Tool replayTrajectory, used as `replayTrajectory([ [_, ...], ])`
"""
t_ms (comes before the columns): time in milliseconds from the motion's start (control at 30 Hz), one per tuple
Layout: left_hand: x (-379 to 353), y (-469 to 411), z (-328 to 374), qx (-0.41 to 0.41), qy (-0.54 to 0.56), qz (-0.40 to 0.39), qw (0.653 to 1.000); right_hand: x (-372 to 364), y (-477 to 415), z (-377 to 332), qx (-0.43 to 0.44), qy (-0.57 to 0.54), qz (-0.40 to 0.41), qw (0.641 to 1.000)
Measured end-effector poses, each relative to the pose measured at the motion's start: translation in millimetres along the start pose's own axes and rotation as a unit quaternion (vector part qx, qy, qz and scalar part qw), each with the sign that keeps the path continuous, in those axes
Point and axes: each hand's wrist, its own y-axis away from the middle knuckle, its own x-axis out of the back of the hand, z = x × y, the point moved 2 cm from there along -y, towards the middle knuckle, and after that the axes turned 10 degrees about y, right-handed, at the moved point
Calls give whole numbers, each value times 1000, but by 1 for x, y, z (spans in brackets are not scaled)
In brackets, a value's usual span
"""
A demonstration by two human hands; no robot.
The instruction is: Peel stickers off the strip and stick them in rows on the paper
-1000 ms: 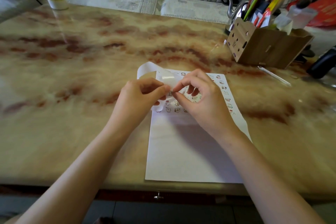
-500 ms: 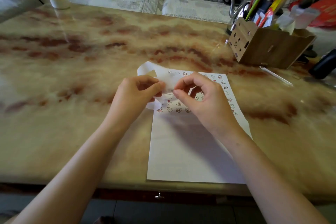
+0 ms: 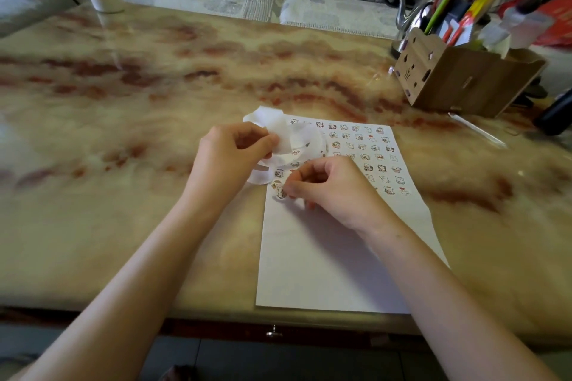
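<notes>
One sticker (image 3: 281,193) under right hand (image 3: 334,192) fingertips — on paper (image 3: 325,257).

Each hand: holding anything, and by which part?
Left hand pinches the curled white strip partway along, ends hanging loose. Right hand presses a sticker onto the paper with its fingertips; the exact grip is hidden.

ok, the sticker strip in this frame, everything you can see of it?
The sticker strip is a long white band, thin, glossy and slightly translucent like backing tape, curled into loose loops. The left hand pinches it between thumb and fingers and holds it raised over the top left corner of the paper. One loop arcs up behind the hand, another hangs below toward the paper's left edge. A few small stickers seem to show on the part nearest the paper, too blurred to be sure. The right hand is not touching it.
</notes>
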Motion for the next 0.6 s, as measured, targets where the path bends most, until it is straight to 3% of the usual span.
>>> replayTrajectory([
  [600,2,1,2,3,-11,7,1000,-11,2,1,-24,33,33,999],
])
